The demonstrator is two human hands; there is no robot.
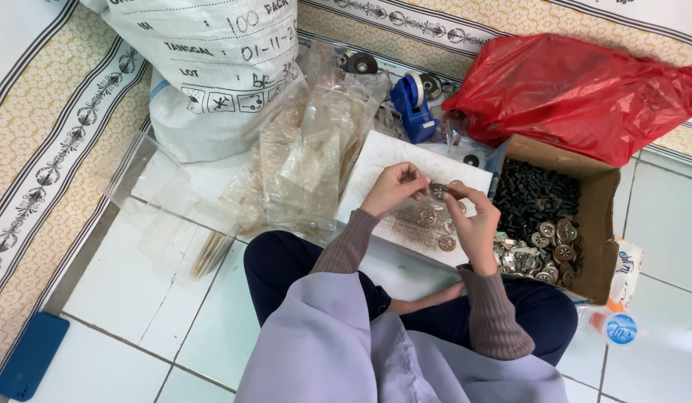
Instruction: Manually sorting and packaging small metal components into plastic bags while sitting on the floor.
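Note:
My left hand and my right hand meet over a white board on the floor. Together they pinch a small round metal disc between the fingertips. A few more metal discs lie on the board under my hands. Just to the right stands an open cardboard box with black screws at the back and metal discs and small metal parts at the front.
A heap of clear plastic bags lies left of the board. Behind are a large white sack, a blue tape dispenser and a red plastic bag. A blue phone lies on the tiled floor at lower left.

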